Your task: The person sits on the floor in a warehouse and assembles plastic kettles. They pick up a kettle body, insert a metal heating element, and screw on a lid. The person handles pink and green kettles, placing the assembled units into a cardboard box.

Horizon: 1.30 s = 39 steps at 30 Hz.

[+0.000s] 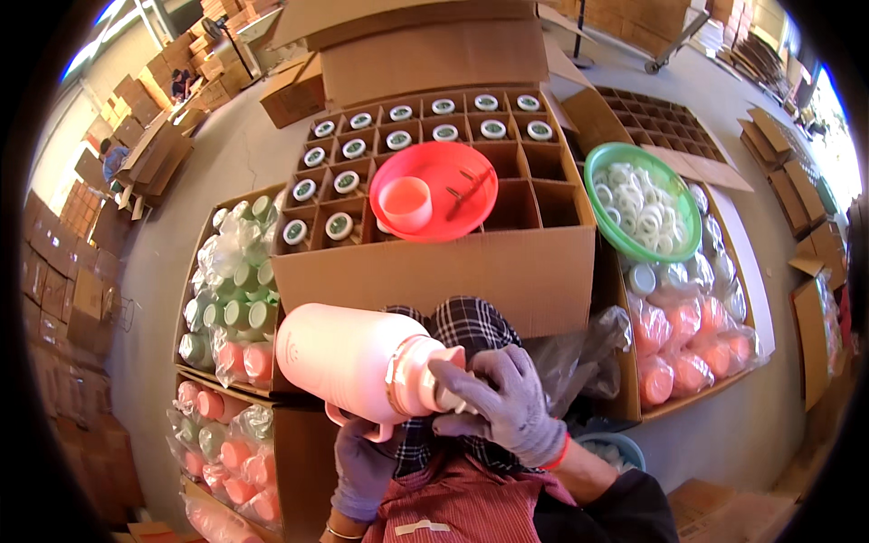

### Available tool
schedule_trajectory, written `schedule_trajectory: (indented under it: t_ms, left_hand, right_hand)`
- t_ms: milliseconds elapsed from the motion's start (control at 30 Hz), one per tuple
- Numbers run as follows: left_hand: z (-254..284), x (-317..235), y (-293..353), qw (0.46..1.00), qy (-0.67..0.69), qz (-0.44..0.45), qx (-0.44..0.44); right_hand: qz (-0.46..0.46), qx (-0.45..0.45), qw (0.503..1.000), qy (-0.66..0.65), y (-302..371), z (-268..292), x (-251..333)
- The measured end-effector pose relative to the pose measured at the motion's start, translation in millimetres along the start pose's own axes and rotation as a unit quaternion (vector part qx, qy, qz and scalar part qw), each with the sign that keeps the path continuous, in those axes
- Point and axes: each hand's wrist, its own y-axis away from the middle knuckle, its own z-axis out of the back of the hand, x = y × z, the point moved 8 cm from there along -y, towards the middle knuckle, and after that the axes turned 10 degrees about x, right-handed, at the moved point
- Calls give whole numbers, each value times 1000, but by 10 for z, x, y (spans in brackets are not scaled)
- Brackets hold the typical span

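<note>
Pink flask [348,357] gripped by left hand [362,471], right hand [507,398] clutching its cap, behind it a divided carton [434,262].

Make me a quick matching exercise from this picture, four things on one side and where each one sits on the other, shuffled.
Things:
1. pink flask
2. red basin
3. green basin
4. pink cup

Places:
A. inside the red basin
B. on the divided carton, over its cells
C. held sideways in both gloved hands, right hand at its neck, left hand below
D. on the box at right, full of white rings

Pairs: 1-C, 2-B, 3-D, 4-A
</note>
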Motion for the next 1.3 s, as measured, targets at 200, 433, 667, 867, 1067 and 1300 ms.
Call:
schedule_trajectory:
  t_ms: [200, 433, 667, 867, 1067, 1300]
  left_hand:
    - [-200, -181, -85, 963, -256, -68, 47]
    - [-223, -264, -166, 997, -52, -51, 9]
    - [166, -600, -611, 985, 139, -100, -35]
    - [317, -764, -874, 976, 166, -142, -17]
    - [310, -778, -908, 976, 163, -142, -10]
    - [-176, -493, -714, 992, 59, -110, 2]
  right_hand:
    - [13, -111, 973, -201, -369, 26, 89]
    - [13, -188, 964, -187, -476, -150, 104]
    - [24, 29, 953, -299, -1329, -900, -669]
    - [-136, 104, 985, 22, -2167, -1155, -1913]
    - [81, 52, 977, 189, -1708, -364, -683]
    - [218, -62, 974, 24, -1048, 21, -47]
